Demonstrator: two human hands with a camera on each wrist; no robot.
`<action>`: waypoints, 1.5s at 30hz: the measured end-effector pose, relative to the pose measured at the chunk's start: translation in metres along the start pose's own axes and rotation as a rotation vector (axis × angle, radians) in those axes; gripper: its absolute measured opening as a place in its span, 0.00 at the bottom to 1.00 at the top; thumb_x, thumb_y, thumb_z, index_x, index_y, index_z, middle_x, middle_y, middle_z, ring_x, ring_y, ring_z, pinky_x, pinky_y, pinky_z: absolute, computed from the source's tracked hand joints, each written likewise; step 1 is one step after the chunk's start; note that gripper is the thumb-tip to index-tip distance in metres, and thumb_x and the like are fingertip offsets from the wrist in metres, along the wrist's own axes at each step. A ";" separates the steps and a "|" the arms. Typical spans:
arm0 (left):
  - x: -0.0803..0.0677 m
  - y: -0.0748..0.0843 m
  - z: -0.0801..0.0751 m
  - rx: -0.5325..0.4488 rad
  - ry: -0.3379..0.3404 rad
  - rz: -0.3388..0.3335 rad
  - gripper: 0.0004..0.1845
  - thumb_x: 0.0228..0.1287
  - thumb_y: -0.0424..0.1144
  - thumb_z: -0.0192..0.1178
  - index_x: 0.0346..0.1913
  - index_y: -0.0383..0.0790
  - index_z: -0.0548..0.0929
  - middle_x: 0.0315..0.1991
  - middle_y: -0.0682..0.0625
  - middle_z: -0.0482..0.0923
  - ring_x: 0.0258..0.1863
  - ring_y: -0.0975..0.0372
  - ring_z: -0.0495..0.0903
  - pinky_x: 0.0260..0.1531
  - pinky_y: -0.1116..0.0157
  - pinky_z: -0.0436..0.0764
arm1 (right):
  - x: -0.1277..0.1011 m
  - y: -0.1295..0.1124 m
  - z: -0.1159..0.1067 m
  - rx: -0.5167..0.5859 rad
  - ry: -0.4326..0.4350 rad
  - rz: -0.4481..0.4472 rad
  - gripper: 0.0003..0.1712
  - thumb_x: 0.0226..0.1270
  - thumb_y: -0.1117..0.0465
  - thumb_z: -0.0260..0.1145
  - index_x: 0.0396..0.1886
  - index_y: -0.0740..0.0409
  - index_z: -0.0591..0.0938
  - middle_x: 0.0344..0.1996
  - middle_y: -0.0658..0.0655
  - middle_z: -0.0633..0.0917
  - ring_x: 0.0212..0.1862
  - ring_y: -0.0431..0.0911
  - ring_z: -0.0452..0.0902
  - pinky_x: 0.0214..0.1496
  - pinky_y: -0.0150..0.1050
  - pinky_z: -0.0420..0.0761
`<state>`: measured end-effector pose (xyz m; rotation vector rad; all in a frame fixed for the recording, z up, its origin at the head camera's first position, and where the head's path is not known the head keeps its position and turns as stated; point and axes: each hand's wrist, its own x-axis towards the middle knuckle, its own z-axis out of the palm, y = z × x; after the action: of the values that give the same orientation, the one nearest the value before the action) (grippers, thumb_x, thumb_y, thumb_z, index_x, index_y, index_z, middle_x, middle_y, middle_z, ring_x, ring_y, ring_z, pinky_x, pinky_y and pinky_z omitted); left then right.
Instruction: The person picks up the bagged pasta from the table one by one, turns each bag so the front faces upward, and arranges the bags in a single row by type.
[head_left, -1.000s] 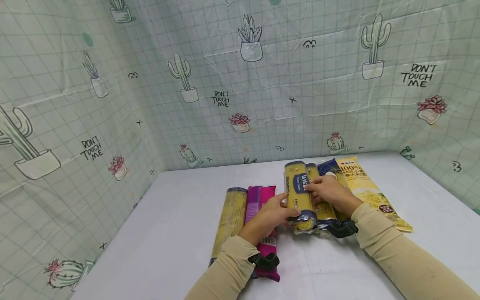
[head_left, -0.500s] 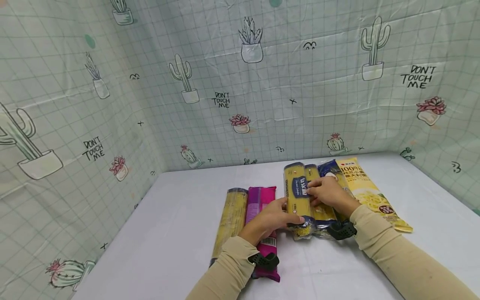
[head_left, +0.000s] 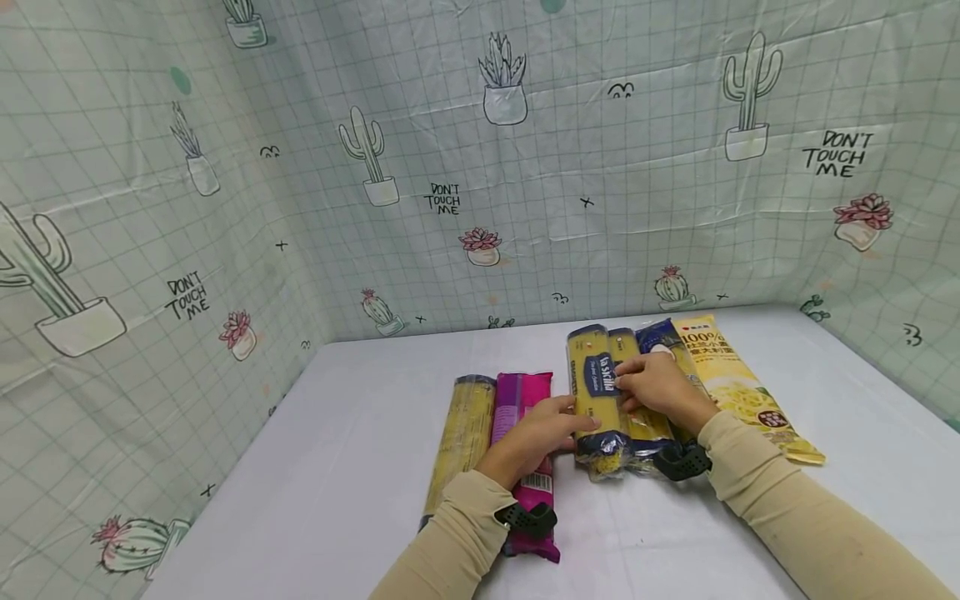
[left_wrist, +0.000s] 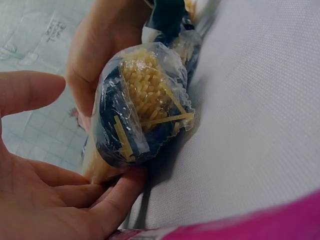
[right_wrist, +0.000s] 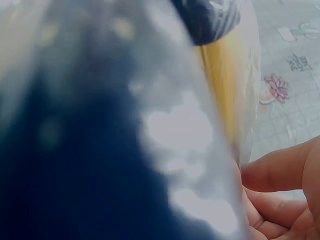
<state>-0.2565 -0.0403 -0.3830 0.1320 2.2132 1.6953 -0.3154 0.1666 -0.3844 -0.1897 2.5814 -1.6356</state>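
A yellow and blue spaghetti pack (head_left: 596, 383) lies at the left of a row of pasta packs on the table, its clear end (left_wrist: 150, 95) facing the left wrist camera. My left hand (head_left: 543, 432) is at the pack's lower left; its fingers touch the side and underside, while the thumb stands apart from the wrapper in the left wrist view. From the right, my right hand (head_left: 663, 390) grips the pack's edge with curled fingers and thumb. Beneath this hand, a second yellow and blue pack (head_left: 648, 425) lies alongside. A blurred blue wrapper (right_wrist: 100, 150) fills much of the right wrist view.
To the left lie a pink-purple pack (head_left: 525, 387), partly under my left forearm, and another yellow spaghetti pack (head_left: 461, 437). A blue-topped pack (head_left: 658, 333) and a wide yellow pasta bag (head_left: 738, 387) lie at the right. A patterned curtain (head_left: 420, 275) stands behind the white table (head_left: 352, 467).
The spaghetti pack's near end has shifted slightly and now lies beside the second pack. My left thumb has lifted from the wrapper. My right hand has hardly moved.
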 end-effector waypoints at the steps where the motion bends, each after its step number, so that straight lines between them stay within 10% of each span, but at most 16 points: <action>1: 0.000 0.000 0.000 0.007 0.005 -0.003 0.38 0.66 0.44 0.67 0.74 0.33 0.66 0.57 0.46 0.79 0.54 0.56 0.80 0.63 0.51 0.72 | 0.000 0.000 0.000 -0.003 0.002 -0.002 0.19 0.73 0.69 0.59 0.58 0.78 0.77 0.30 0.61 0.84 0.24 0.46 0.83 0.29 0.41 0.86; 14: -0.002 0.008 -0.002 0.070 0.098 0.085 0.19 0.68 0.40 0.64 0.58 0.33 0.83 0.52 0.47 0.82 0.49 0.57 0.83 0.52 0.58 0.82 | 0.001 0.001 0.002 -0.043 -0.006 -0.032 0.14 0.73 0.66 0.62 0.50 0.75 0.80 0.26 0.60 0.83 0.24 0.45 0.82 0.29 0.39 0.85; 34: -0.005 0.016 -0.044 -0.061 -0.090 0.149 0.20 0.74 0.40 0.58 0.60 0.29 0.78 0.49 0.38 0.84 0.46 0.51 0.86 0.49 0.52 0.83 | -0.005 -0.010 0.000 -0.008 0.003 -0.006 0.13 0.72 0.61 0.60 0.46 0.68 0.81 0.24 0.57 0.80 0.23 0.45 0.76 0.25 0.38 0.83; 45: -0.011 0.014 -0.078 0.084 0.020 0.154 0.21 0.77 0.40 0.55 0.63 0.28 0.75 0.49 0.36 0.83 0.46 0.48 0.85 0.47 0.55 0.84 | -0.018 -0.027 0.019 -0.004 -0.105 -0.114 0.14 0.76 0.59 0.61 0.45 0.68 0.81 0.30 0.60 0.81 0.28 0.48 0.76 0.28 0.40 0.80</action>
<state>-0.2734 -0.1108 -0.3499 0.3158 2.3432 1.6880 -0.2932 0.1408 -0.3685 -0.4182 2.5383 -1.6096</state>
